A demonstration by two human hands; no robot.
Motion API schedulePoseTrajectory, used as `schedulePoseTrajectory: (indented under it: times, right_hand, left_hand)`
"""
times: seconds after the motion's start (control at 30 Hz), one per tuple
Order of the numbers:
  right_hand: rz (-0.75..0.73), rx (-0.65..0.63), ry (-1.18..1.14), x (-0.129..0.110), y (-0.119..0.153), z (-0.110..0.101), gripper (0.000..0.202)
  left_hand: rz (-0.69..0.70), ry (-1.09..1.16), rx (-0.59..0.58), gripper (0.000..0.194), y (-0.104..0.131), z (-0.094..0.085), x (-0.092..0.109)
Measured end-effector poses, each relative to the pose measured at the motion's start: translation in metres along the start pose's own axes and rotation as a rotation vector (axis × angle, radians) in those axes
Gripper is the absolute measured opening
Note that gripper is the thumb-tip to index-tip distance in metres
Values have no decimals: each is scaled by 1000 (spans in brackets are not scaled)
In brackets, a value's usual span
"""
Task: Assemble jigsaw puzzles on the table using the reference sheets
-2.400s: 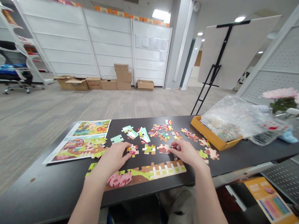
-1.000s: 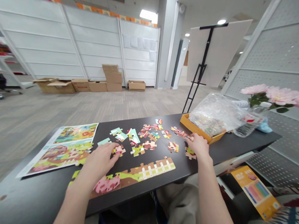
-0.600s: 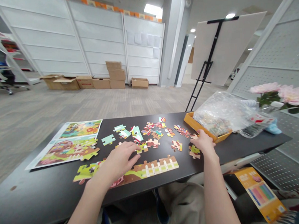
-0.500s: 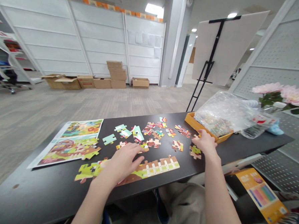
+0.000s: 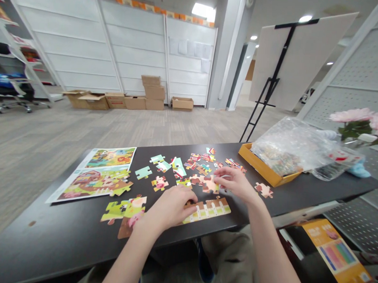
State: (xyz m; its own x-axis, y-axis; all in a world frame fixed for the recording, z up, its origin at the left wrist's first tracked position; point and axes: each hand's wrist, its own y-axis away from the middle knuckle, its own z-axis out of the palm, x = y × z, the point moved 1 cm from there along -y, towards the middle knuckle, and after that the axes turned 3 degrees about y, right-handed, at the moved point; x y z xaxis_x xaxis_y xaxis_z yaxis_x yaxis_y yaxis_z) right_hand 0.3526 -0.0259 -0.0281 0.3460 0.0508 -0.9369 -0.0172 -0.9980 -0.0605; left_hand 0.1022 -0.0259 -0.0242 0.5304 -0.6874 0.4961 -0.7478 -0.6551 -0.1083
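Observation:
My left hand (image 5: 175, 204) rests over the middle of a joined jigsaw strip, its fingers bent and a gap showing between thumb and forefinger. The fence part (image 5: 212, 209) of the strip shows right of it, and a green and brown part with a pig (image 5: 130, 212) shows to the left; the stretch between is hidden. Above the fence, my right hand (image 5: 235, 184) has its fingertips closed on a brown-patched puzzle piece (image 5: 209, 184), partly covered. Loose pieces lie beyond, among them a pig piece (image 5: 159, 183), a pale green piece (image 5: 143, 172) and a brown-patched piece (image 5: 264, 190) at right.
A printed picture sheet (image 5: 79, 184) lies at the table's left. An orange box tray (image 5: 282, 180) with a clear plastic bag (image 5: 290, 138) stands at the right, near pink flowers (image 5: 351, 116). Below the edge sits an orange printed box (image 5: 335, 254). Behind stands an easel (image 5: 271, 84).
My right hand has moved left from beside the orange tray to the pieces above the fence. My left hand has curled its fingers and shifted right. The view has turned slightly left.

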Motion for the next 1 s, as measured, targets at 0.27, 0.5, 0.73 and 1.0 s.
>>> schedulePoseTrajectory:
  times: [0.27, 0.5, 0.73, 1.0]
  right_hand:
    - [-27, -180, 16, 2, -6, 26, 18]
    - [-6, -196, 16, 2, -7, 29, 16]
    - [-22, -180, 13, 3, -8, 31, 18]
    - [-90, -156, -53, -2, -10, 39, 16]
  left_hand:
    - [-40, -96, 60, 12, -3, 1, -4]
    - [-68, -158, 75, 11, -5, 3, -4]
    - [-157, -169, 105, 8, -5, 0, -3]
    - [-174, 196, 283, 11, -8, 4, -6]
